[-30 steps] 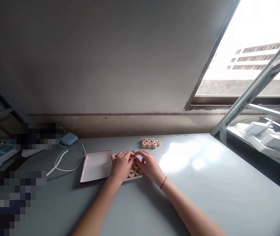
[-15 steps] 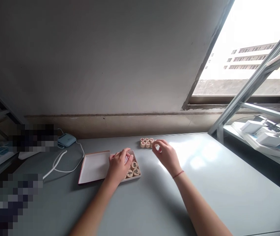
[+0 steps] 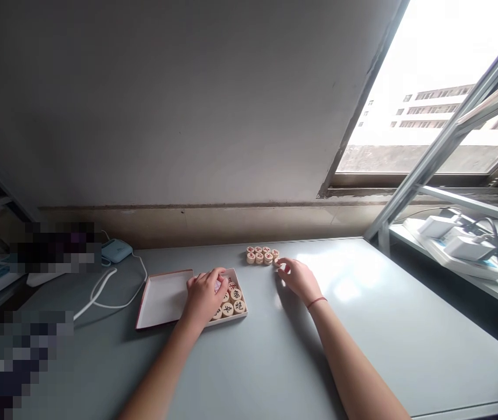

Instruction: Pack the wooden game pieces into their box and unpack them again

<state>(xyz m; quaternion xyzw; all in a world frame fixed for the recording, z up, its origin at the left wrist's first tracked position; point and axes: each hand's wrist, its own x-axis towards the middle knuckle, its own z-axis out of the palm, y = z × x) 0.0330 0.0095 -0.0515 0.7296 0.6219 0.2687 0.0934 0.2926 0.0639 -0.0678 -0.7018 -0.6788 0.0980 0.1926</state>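
Note:
Over the right half of an open shallow box point(image 3: 241, 317), my left hand point(image 3: 204, 293) curls its fingers down among round wooden Chinese chess pieces point(image 3: 235, 294). Between its thumb and fingers shows a pinkish-white patch; what the fingertips grip is hidden. My right hand point(image 3: 298, 279), with a thin red band at its wrist, pinches a Chinese chess piece point(image 3: 277, 262) at the near right end of a group on the table. That group has two short rows of red-marked pieces point(image 3: 259, 256), side by side. The box's lid half point(image 3: 164, 296) lies flat to the left.
A grey table point(image 3: 363, 326) runs back to the wall. On the left are a light-blue device point(image 3: 116, 251) with a white cable point(image 3: 100, 291) and a power strip. White adapters point(image 3: 467, 245) with cords sit on a ledge at the right, beside a metal frame point(image 3: 406, 186).
My right hand has lowered to the right end of the rows, where another red-marked piece now shows in the back row. My left hand stays over the box. The view has shifted slightly.

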